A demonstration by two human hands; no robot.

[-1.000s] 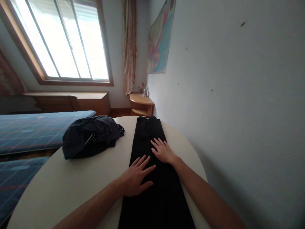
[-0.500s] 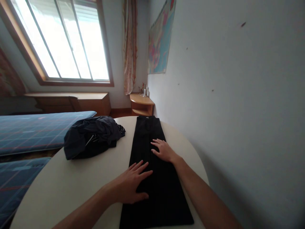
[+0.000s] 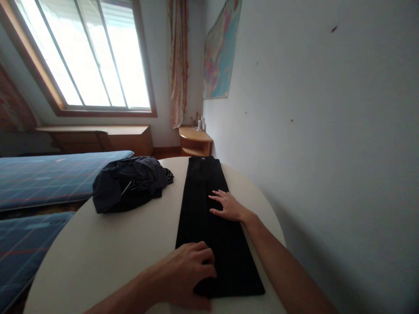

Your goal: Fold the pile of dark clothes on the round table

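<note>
A long, narrow folded black garment (image 3: 196, 205) lies flat on the round white table (image 3: 131, 244), with a small pale tag at its far end. My right hand (image 3: 226, 205) rests on its right half, fingers spread. At the near left corner is my left hand (image 3: 188, 272), fingers bent over the cloth and thumb held apart, low by the near edge. The left hand covers that corner, so whether the thumb touches the fabric cannot be seen.
A rumpled pile of dark clothes (image 3: 131, 183) sits on the table's left side. Beyond the left edge are blue plaid mattresses (image 3: 59, 179). A white wall (image 3: 327, 152) runs along the right. A wooden corner shelf (image 3: 194, 135) stands behind the table.
My left hand has moved nearer along the garment to its near end, and its fingers have bent. My right hand stays almost in place. The view has shifted slightly.
</note>
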